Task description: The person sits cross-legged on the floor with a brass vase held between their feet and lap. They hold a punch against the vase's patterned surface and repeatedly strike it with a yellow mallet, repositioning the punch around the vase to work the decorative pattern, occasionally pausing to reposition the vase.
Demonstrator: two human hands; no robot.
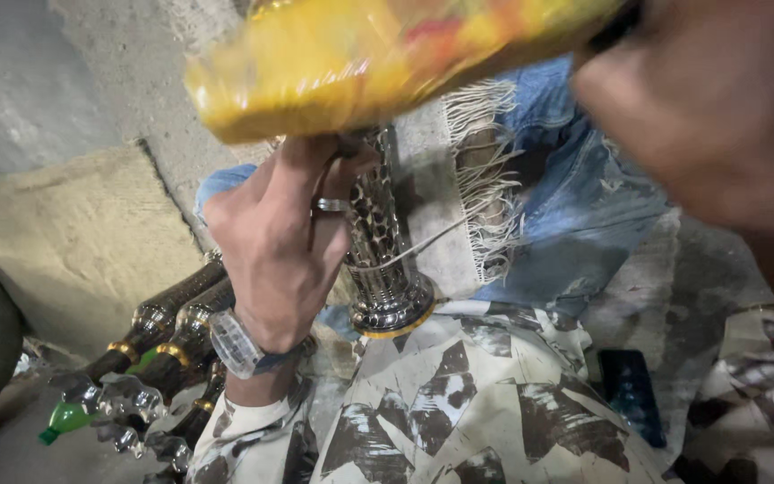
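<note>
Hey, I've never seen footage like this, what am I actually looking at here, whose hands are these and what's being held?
This is one picture from a camera worn on a person's head, looking down at their own two bare hands. The left hand, with a ring and a wristwatch, grips a patterned metal stem with a gold-rimmed base. The right hand is close to the lens and blurred; it seems to hold a yellow plastic packet. Below are the person's patterned trousers. Similar metal pieces lie on the floor at left, and someone's torn blue jeans show behind.
</note>
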